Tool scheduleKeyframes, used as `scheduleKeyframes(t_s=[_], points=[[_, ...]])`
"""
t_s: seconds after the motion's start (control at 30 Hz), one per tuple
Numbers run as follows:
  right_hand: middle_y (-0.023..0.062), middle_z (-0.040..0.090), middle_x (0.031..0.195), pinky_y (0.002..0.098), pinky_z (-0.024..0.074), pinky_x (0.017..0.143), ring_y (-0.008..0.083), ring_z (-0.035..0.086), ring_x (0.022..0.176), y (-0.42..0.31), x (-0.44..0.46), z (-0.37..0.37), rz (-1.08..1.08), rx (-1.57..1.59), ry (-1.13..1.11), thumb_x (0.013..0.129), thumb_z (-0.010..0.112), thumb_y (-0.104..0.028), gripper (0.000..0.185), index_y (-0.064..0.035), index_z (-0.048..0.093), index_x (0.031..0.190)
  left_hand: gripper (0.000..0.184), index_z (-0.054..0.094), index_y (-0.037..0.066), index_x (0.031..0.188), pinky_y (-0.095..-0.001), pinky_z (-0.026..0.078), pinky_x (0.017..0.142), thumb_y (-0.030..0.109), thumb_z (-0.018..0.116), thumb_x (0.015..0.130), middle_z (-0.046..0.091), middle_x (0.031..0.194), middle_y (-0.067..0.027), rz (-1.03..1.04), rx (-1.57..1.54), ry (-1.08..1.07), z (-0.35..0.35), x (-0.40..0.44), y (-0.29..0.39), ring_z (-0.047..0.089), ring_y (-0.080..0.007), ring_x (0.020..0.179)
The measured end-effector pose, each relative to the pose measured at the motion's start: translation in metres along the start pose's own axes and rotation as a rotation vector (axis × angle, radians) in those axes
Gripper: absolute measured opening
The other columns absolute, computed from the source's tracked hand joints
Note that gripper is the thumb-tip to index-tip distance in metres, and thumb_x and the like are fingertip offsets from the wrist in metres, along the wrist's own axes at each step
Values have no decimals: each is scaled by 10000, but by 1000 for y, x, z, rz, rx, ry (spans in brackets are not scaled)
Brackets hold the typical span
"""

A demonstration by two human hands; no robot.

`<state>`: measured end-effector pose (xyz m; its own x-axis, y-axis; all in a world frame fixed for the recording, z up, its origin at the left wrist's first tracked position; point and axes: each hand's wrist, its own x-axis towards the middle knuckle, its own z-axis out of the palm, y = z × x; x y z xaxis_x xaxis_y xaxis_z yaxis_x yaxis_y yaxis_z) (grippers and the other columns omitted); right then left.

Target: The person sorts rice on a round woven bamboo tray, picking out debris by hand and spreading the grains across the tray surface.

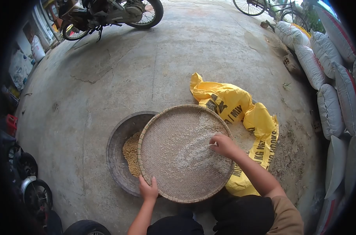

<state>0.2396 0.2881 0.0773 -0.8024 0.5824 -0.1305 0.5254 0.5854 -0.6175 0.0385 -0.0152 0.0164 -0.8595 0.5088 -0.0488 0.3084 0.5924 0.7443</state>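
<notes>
A round woven winnowing basket [166, 133] with a pale rim lies over the right part of a dark basin [117, 172]. White rice grains [193, 150] are scattered across its right half. At the lower left rim, my left hand [148, 190] grips the basket, thumb on top. My right hand [223, 145] is over the basket's right side, thumb and fingers pinched together; what they hold, if anything, is too small to make out. Inside the basin is a heap of yellow-brown grain [130, 152], partly hidden by the basket.
A yellow printed sack [232, 100] curves around the basket's right side. White filled sacks [330, 109] are stacked along the right edge. A motorbike [111, 15] and a bicycle [272, 9] stand at the back. Wheels [37, 196] show at lower left.
</notes>
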Motion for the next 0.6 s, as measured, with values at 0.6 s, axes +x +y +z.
scheduleKeyframes(t_s=[0.6], points=[[116,615,816,342,467,694,264,591,763,-16,4,-10,195,265,35,746,632,-91,151,-42,577,879,495,430,18,1126,-457,449,709,297,596,752,596,927,-224,-8,-6,-6,-4,1,10,573,-405,861]])
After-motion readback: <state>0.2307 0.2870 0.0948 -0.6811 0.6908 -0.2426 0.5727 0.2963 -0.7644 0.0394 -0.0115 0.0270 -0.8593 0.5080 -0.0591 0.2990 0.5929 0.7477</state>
